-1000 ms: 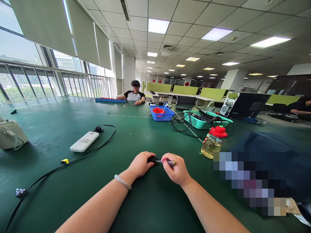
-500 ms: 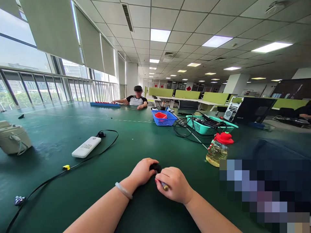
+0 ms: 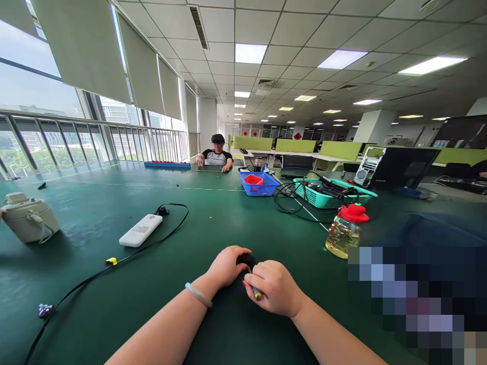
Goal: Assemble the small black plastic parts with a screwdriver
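Observation:
Close in front of me, my left hand (image 3: 227, 266) is closed round a small dark object (image 3: 246, 260) low over the green table; its kind is mostly hidden by the fingers. A pale bangle circles the left wrist. Right beside it, my right hand (image 3: 277, 288) grips a slim pen-like tool with a brass-coloured rounded end (image 3: 257, 295). The tool's other end points at the dark object; I cannot tell whether they touch.
A white power bank (image 3: 140, 230) and black cable (image 3: 87, 275) lie left, with a beige container (image 3: 30, 218) beyond. Right are a red-lidded bottle (image 3: 344, 235), a blue basket (image 3: 258, 188) and a teal basket (image 3: 323, 199) of cables. A person (image 3: 215, 156) sits opposite.
The whole view has shifted slightly, so the table items sit a little further right. Both hands keep nearly the same grip. The person opposite has drawn one arm inward.

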Available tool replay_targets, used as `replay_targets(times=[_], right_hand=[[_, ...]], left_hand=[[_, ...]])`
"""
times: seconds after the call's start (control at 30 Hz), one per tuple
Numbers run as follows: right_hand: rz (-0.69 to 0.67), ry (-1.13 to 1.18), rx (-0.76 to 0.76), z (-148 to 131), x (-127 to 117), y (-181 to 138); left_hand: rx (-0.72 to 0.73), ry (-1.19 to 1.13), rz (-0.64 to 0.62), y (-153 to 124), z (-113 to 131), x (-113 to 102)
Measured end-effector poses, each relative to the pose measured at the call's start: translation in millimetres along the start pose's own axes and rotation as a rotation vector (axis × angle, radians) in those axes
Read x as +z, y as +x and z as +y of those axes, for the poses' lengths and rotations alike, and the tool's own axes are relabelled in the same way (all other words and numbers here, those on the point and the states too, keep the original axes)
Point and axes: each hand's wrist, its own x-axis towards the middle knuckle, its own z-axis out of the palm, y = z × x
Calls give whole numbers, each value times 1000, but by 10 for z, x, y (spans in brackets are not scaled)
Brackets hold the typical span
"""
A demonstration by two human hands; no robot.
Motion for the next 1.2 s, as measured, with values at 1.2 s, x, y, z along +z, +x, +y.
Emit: replay_targets(times=[1.2], right_hand=[[18,109,152,64,7,-44]], left_hand=[[-44,28,0,-15,-41,5]])
